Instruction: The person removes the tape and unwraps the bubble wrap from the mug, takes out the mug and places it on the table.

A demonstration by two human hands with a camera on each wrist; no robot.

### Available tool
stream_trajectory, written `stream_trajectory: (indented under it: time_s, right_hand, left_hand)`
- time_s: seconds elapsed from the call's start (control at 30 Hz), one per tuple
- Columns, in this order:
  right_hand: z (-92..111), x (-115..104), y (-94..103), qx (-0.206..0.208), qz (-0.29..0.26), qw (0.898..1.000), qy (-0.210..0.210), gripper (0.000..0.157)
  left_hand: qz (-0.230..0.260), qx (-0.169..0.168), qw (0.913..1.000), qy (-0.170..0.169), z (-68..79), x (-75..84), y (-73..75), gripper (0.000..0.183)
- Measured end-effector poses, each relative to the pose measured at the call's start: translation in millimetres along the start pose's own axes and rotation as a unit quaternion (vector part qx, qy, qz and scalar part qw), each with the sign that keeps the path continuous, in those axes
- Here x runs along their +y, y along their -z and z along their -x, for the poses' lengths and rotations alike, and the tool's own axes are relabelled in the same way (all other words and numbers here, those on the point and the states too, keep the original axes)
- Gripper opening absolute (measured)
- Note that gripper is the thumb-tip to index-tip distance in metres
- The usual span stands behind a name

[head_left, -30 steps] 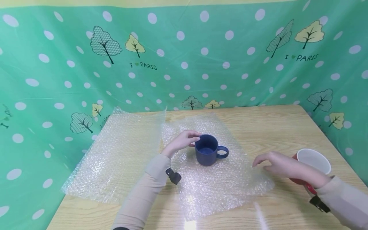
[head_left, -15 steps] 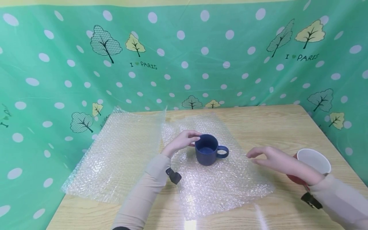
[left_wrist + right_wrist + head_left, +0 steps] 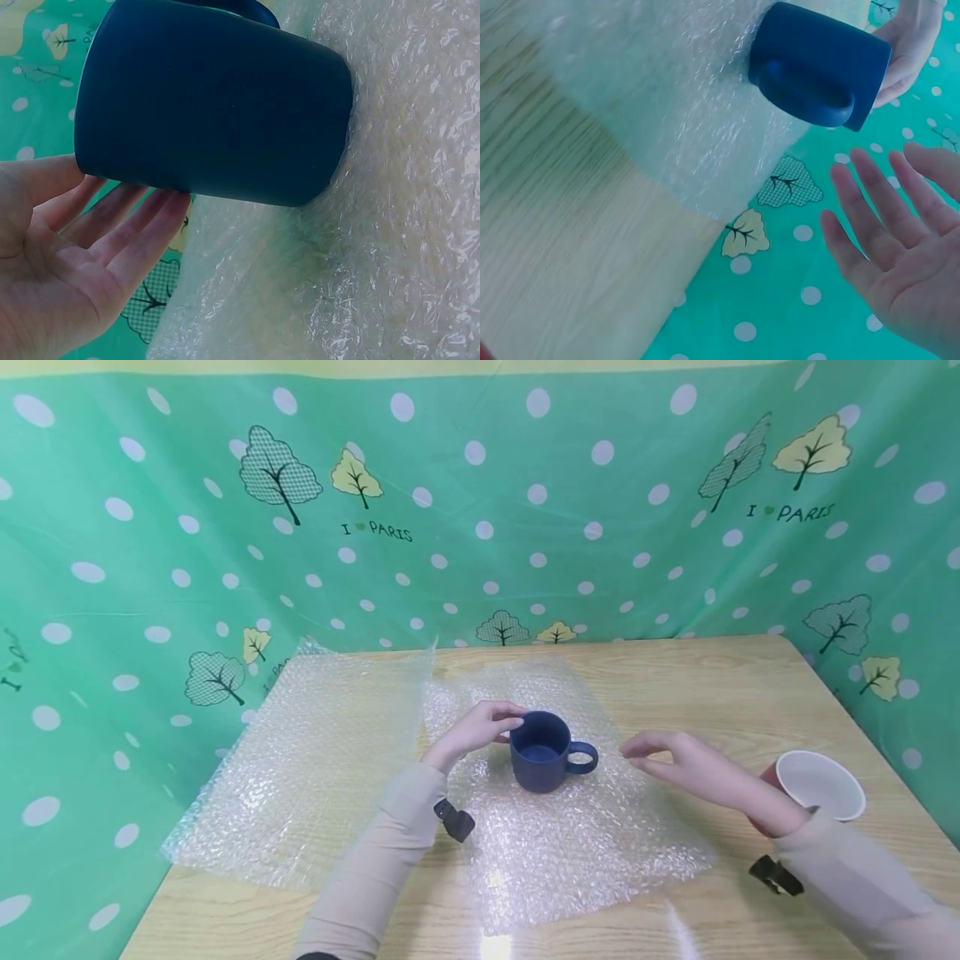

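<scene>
A dark blue mug stands upright on a sheet of bubble wrap, its handle pointing right. My left hand touches the mug's left side near the rim. In the left wrist view, that hand's fingers are extended along the mug's side, thumb at the rim. To the right of the handle, apart from it, my right hand hovers over the wrap's right edge. The right wrist view shows its fingers spread and holding nothing.
A red mug with a white inside stands on the right of the wooden table, partly hidden by the right forearm. Another bubble wrap sheet lies at the left. A green dotted curtain hangs behind and along the sides.
My right hand has moved left and slightly away from me, from beside the red mug toward the blue mug's handle. The left hand and the blue mug have stayed in place.
</scene>
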State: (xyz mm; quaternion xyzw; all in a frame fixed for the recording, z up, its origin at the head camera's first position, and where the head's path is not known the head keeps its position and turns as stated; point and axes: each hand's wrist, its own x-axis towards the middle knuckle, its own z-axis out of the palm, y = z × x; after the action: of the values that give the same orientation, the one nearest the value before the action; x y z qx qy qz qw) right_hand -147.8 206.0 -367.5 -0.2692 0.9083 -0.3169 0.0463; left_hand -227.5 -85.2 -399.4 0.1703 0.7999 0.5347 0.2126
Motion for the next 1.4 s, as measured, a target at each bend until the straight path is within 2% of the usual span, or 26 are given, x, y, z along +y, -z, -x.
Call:
stream_trajectory:
  time_s: [0.37, 0.43, 0.6, 0.73, 1.2, 1.33, 1.37, 1.4]
  right_hand:
    - [-12.6, 0.5, -14.6, 0.025, -0.076, 0.997, 0.009, 0.022]
    - [-14.4, 0.1, -16.4, 0.025, -0.094, 0.995, 0.009, 0.024]
    - [-20.5, 1.4, -20.3, 0.026, -0.138, 0.99, -0.001, 0.028]
    - [-24.8, 4.8, -24.2, 0.03, -0.162, 0.986, -0.009, 0.029]
    - [-32.6, 13.2, -41.9, 0.048, -0.259, 0.962, -0.074, 0.036]
    - [-33.4, 12.9, -46.0, 0.05, -0.281, 0.954, -0.088, 0.037]
    - [-33.6, 13.2, -46.9, 0.051, -0.286, 0.953, -0.088, 0.037]
    - [-33.8, 13.6, -47.9, 0.051, -0.291, 0.951, -0.087, 0.037]
  left_hand:
    - [0.011, 0.002, 0.9999, -0.003, 0.1, -1.3, -0.4, 0.031]
    - [0.008, -0.002, 1.0, -0.002, 4.5, 5.5, -0.4, 0.031]
    - [0.006, -0.006, 1.0, -0.001, 5.2, 6.9, 0.5, 0.032]
    - [0.009, 0.004, 0.9999, -0.005, 1.4, -0.8, -0.9, 0.033]
    - [0.009, 0.019, 0.9998, -0.002, 1.9, -1.4, -2.8, 0.032]
    - [0.013, 0.017, 0.9997, -0.013, 2.8, -3.4, -2.2, 0.031]
    - [0.017, 0.012, 0.9993, -0.031, -1.7, -12.0, -1.0, 0.032]
    - [0.019, 0.012, 0.9992, -0.034, -1.3, -12.6, -0.7, 0.032]
